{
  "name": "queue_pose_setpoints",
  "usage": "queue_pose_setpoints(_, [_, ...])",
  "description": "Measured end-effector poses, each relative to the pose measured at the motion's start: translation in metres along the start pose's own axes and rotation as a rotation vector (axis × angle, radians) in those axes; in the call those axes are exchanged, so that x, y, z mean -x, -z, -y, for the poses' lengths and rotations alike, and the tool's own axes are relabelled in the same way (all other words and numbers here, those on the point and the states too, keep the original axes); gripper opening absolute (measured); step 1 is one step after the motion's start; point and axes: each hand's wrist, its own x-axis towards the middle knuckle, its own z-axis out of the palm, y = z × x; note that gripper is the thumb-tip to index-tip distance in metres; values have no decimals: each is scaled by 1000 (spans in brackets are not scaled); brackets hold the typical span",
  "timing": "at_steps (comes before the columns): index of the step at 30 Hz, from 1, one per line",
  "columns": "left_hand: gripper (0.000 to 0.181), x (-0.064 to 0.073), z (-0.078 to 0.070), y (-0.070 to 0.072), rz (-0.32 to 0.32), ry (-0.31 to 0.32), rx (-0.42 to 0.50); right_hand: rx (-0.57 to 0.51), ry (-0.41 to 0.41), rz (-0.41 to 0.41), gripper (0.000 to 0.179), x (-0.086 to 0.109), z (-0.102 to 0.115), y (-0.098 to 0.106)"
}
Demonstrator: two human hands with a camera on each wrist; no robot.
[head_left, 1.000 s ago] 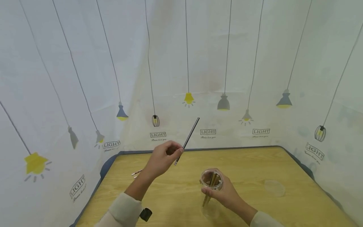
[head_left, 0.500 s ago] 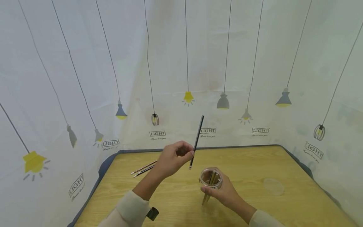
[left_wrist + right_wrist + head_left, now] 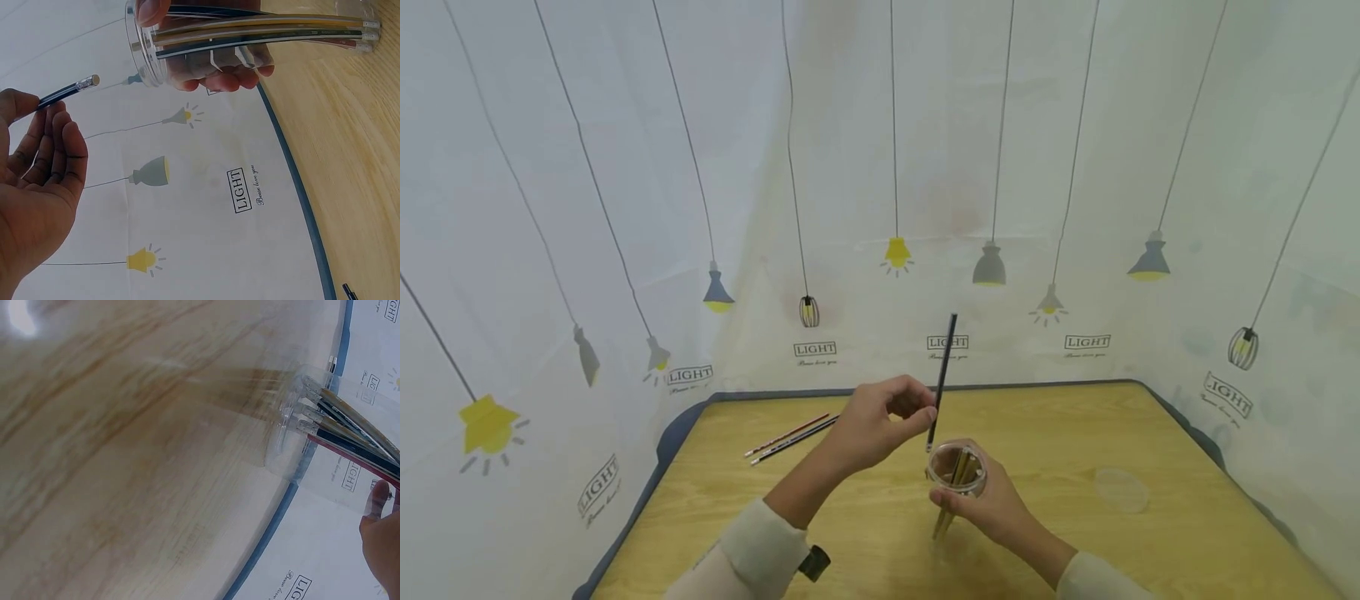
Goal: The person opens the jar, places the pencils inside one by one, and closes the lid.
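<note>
My left hand pinches a dark pencil between thumb and fingertips. The pencil stands nearly upright, its eraser end down, right at the rim of a clear jar. Around the jar's side my right hand is wrapped. Several pencils stand inside it, eraser ends at its bottom, as the left wrist view shows; one is yellow, others dark. From the right wrist view, a red pencil also shows through the clear wall.
Two pencils, one reddish and one dark, lie on the wood-patterned table left of my left hand. A clear round lid lies at the right. Behind the table hangs a white sheet printed with lamps.
My left hand has moved right, bringing the pencil to the jar and turning it more upright. The two pencils on the table have come into fuller view. The right hand has stayed nearly still.
</note>
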Motion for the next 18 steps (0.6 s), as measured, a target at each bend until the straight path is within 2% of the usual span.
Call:
queue_pose_setpoints(10, [13,0,2,-5,24,-23,20,8,39,11,51,-2,0,0])
queue_pose_setpoints(18, [13,2,7,-6,41,-15,10,9,14,4,54,-1,1,-2])
